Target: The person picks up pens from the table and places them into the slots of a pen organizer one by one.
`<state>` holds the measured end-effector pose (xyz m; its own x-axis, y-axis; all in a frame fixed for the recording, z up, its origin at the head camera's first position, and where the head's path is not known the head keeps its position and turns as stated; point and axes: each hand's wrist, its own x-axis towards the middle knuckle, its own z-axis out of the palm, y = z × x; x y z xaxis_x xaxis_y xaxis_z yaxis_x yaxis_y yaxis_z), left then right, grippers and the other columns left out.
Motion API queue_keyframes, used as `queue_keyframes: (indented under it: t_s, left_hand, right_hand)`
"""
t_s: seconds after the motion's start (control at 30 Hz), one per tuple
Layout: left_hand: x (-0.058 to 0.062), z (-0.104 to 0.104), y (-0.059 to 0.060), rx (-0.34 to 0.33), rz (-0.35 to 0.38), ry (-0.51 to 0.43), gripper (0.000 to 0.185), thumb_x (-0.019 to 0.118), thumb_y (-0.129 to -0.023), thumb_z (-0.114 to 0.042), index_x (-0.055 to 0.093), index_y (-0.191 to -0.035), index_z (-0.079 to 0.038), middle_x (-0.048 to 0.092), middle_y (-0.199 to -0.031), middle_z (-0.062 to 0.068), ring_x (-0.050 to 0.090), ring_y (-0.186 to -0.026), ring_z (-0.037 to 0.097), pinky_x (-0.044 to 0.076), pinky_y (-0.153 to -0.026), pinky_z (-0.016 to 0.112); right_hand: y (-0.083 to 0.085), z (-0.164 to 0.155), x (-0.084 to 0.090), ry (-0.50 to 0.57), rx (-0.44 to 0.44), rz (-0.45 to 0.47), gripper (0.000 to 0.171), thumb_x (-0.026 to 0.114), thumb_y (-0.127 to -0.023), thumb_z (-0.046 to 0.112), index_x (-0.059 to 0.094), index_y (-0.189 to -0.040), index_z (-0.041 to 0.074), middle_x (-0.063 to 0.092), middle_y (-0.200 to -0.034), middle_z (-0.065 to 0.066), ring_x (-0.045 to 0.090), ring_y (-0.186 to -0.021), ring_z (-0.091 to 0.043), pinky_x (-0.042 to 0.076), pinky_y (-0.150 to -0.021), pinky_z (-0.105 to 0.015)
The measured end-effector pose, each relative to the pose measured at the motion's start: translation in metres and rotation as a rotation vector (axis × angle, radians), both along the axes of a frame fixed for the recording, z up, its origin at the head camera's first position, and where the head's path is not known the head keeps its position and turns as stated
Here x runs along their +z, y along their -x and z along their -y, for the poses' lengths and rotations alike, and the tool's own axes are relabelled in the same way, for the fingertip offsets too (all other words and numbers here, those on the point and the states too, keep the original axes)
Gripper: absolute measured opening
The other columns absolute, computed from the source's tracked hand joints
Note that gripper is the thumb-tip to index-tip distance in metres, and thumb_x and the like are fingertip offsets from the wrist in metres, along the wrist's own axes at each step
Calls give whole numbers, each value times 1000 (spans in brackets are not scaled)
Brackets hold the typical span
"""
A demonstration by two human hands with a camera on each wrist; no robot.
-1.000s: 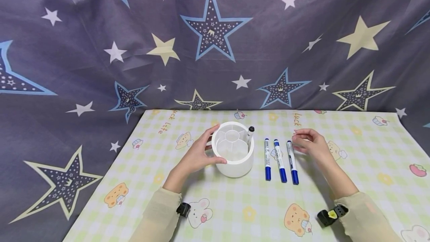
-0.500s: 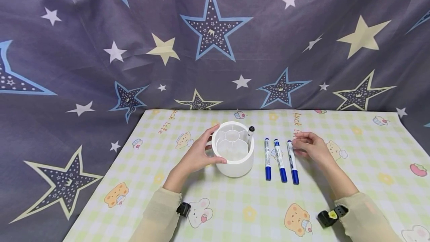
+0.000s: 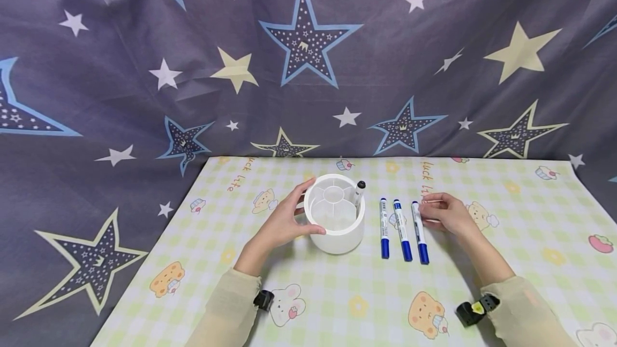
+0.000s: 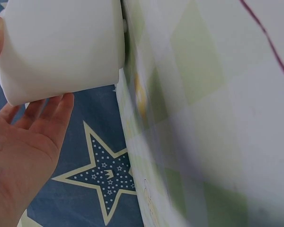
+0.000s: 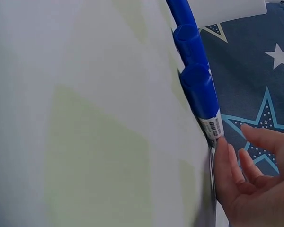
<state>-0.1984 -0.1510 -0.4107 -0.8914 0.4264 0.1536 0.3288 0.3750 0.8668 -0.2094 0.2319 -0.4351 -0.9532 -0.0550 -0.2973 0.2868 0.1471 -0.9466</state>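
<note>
A round white pen holder (image 3: 337, 242) with inner compartments stands on the table. My left hand (image 3: 283, 223) grips its left side, thumb toward the front and fingers behind. In the left wrist view, those fingertips (image 4: 61, 106) lie against the holder's wall. One black-capped marker (image 3: 359, 195) leans upright in a right-hand compartment. Three blue-capped markers lie side by side: a left one (image 3: 384, 227), a middle one (image 3: 402, 230) and a right one (image 3: 420, 233). My right hand (image 3: 450, 215) is beside the right marker, a fingertip at its barrel in the right wrist view, fingers apart.
A green-and-white checked cloth (image 3: 356, 283) with cartoon prints covers the table. Behind it hangs a dark curtain (image 3: 308, 111) with stars. Black straps sit on the left wrist (image 3: 263, 300) and right wrist (image 3: 474, 308).
My right hand has lowered slightly toward the near side, along the right marker's upper barrel. My left hand, the holder and the markers have stayed in place.
</note>
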Motion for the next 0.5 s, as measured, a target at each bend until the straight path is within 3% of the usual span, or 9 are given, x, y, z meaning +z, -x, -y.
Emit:
queue_keyframes:
  t_s: [0.17,0.5]
  left_hand:
    - [-2,0,1,-3,-10,4,109,92,-70,-16,27,-157,-24,38,-158,5,49,-138,29,49,-112,45]
    - [-2,0,1,-2,-11,0,109,91,-70,-16,26,-158,-19,37,-159,5,48,-139,30,49,-112,47]
  right_hand:
    - [0,1,-2,-72,17,11,56,68,-94,10,40,-139,-9,62,-91,8,65,-79,1,63,-77,-22]
    - [1,7,-6,-259,53,-61,50,69,-92,7,45,-132,-11,62,-90,0,61,-76,-3,63,-71,-23]
